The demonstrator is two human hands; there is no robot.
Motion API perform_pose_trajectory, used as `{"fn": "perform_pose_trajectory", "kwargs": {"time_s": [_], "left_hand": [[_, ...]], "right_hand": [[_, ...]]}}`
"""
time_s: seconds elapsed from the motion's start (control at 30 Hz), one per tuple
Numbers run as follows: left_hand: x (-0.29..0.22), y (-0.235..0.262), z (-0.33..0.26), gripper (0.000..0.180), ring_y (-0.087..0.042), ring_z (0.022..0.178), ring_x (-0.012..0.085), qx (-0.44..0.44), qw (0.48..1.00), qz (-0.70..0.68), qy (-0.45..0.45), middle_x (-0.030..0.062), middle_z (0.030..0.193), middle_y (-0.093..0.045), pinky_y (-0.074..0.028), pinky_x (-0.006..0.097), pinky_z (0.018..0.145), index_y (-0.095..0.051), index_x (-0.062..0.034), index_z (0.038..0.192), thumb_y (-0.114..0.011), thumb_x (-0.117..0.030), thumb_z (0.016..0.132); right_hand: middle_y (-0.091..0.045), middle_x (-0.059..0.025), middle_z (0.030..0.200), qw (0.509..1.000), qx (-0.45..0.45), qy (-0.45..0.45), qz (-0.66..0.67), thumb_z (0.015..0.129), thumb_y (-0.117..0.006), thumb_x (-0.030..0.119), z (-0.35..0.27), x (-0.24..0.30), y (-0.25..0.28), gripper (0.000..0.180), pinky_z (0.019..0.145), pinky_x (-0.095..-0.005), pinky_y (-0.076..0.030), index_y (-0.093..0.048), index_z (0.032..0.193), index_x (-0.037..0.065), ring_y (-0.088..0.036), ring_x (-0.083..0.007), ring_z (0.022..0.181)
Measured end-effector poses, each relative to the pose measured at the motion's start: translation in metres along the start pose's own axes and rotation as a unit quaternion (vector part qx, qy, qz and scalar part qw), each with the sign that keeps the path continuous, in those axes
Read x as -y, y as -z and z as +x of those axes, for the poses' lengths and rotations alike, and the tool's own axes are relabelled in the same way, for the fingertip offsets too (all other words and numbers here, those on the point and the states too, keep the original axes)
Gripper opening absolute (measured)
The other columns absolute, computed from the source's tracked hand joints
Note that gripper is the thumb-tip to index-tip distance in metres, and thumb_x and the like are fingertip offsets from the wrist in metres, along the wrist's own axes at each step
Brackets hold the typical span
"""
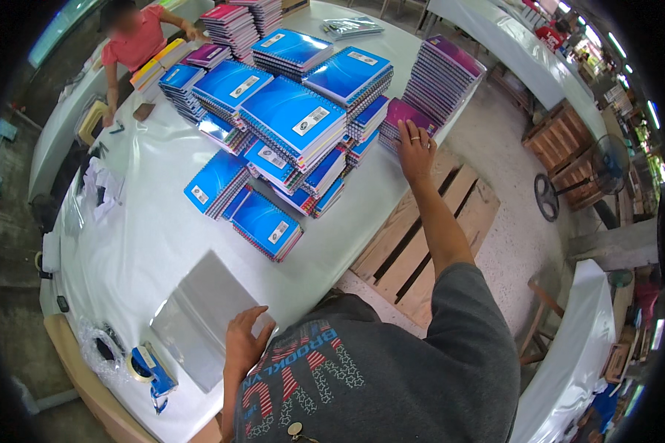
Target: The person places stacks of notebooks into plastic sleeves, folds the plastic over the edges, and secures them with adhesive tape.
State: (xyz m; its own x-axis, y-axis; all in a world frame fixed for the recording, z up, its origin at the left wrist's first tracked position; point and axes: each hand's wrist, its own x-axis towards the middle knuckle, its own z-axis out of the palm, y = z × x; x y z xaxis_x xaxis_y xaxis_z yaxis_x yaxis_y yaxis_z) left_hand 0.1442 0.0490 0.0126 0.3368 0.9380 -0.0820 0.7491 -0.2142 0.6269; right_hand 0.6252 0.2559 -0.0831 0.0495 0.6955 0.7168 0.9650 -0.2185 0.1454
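My right hand (415, 151), with a ring on one finger, reaches out to a low stack of purple spiral notebooks (405, 116) at the table's right edge. Its fingers rest spread on the top cover. Close beside me, my left hand (245, 341) hovers at the near edge of a clear plastic sheet or sleeve (207, 314), fingers curved and apart, nothing visible in them. Piles of blue spiral notebooks (292, 118) with white labels fill the middle of the table. A taller stack of purple spiral notebooks (445, 81) stands behind my right hand.
Lower left on the white-covered table (137, 258) lies a blue tape dispenser (154, 368). Crumpled plastic (103, 181) sits at the left. A person in a pink top (137, 44) works across the table. A wooden pallet (428, 236) lies on the floor at right, near a fan (609, 164).
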Motion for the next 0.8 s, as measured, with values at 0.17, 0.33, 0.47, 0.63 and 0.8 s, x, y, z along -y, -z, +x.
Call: {"fn": "perform_pose_trajectory", "kwargs": {"time_s": [0.17, 0.33, 0.47, 0.63, 0.8], "left_hand": [[0.005, 0.0, 0.008, 0.032, -0.057, 0.099, 0.0324, -0.008, 1.0, -0.013, 0.018, 0.0135, 0.105, -0.063, -0.043, 0.041, 0.086, -0.062, -0.0065, 0.107, -0.069, -0.017, 0.077], [0.025, 0.017, 0.024, 0.033, -0.059, 0.097, 0.0321, -0.07, 0.997, -0.028, 0.011, 0.0143, 0.106, -0.063, -0.044, 0.039, 0.085, -0.062, -0.0058, 0.108, -0.069, -0.016, 0.078], [0.05, 0.025, 0.064, 0.042, -0.06, 0.096, 0.0234, -0.152, 0.974, -0.133, 0.106, 0.0134, 0.109, -0.062, -0.046, 0.034, 0.082, -0.053, -0.0024, 0.121, -0.064, -0.019, 0.084], [0.087, 0.037, 0.138, 0.063, -0.054, 0.106, 0.0268, -0.225, 0.882, -0.354, 0.214, 0.0181, 0.12, -0.054, -0.045, 0.036, 0.088, -0.04, -0.0011, 0.133, -0.062, -0.036, 0.086], [0.136, 0.017, 0.209, 0.079, -0.051, 0.105, 0.0218, -0.122, 0.732, -0.589, 0.319, 0.0089, 0.107, -0.057, -0.042, 0.041, 0.089, -0.046, -0.0016, 0.125, -0.068, -0.056, 0.072]], "right_hand": [[-0.053, 0.0085, 0.122, 0.997, -0.03, -0.043, -0.061, 0.075, -0.066, 0.037, 0.003, -0.003, -0.013, 0.055, 0.09, -0.0383, -0.031, -0.051, 0.126, 0.026, -0.046, -0.0157, 0.108], [-0.054, 0.0121, 0.121, 0.995, 0.01, -0.045, -0.086, 0.076, -0.066, 0.04, 0.005, 0.0, -0.013, 0.051, 0.091, -0.0408, -0.029, -0.053, 0.124, 0.03, -0.047, -0.013, 0.111], [-0.045, -0.0045, 0.136, 0.996, -0.04, -0.055, 0.059, 0.08, -0.065, 0.035, 0.001, -0.001, 0.02, 0.059, 0.1, -0.04, -0.027, -0.045, 0.134, 0.022, -0.038, -0.0295, 0.127], [-0.045, -0.0099, 0.134, 0.99, -0.044, -0.087, 0.097, 0.085, -0.061, 0.029, -0.06, 0.045, 0.067, 0.054, 0.101, -0.0469, -0.026, -0.044, 0.133, 0.01, -0.036, -0.0318, 0.125], [-0.047, -0.0202, 0.128, 0.965, 0.04, -0.064, 0.253, 0.083, -0.06, 0.016, -0.121, 0.098, 0.109, 0.053, 0.104, -0.05, -0.023, -0.041, 0.129, -0.003, -0.038, -0.0387, 0.122]]}}
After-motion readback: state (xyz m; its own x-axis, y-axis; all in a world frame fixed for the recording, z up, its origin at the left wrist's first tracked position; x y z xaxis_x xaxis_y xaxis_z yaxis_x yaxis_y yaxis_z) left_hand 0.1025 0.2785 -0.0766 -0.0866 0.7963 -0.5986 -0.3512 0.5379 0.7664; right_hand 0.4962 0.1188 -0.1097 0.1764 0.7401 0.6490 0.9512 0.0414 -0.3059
